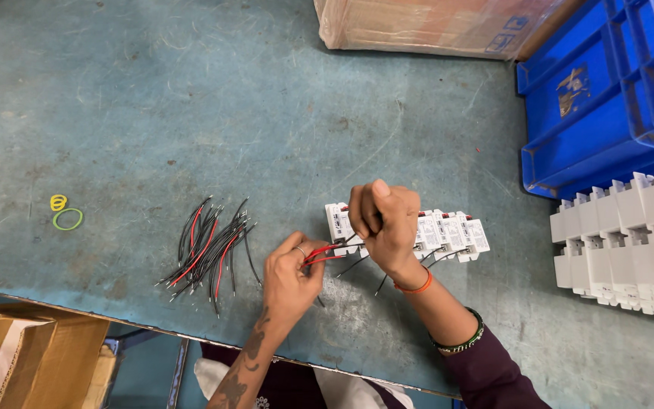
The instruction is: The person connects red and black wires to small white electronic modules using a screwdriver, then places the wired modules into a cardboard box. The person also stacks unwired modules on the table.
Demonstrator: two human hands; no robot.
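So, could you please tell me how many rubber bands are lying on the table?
2: a small yellow band and a larger green band just below it, touching, left of the wire pile. None seem hidden.

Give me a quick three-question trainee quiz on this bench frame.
1. True or false: the left hand pinches red wires.
2. Which lies nearest the table's left edge? A) loose wire pile B) rubber bands C) blue crates
3. What does the right hand rest over?

Key
1. True.
2. B.
3. The row of white modules lying on the table; what its closed grip holds is hidden.
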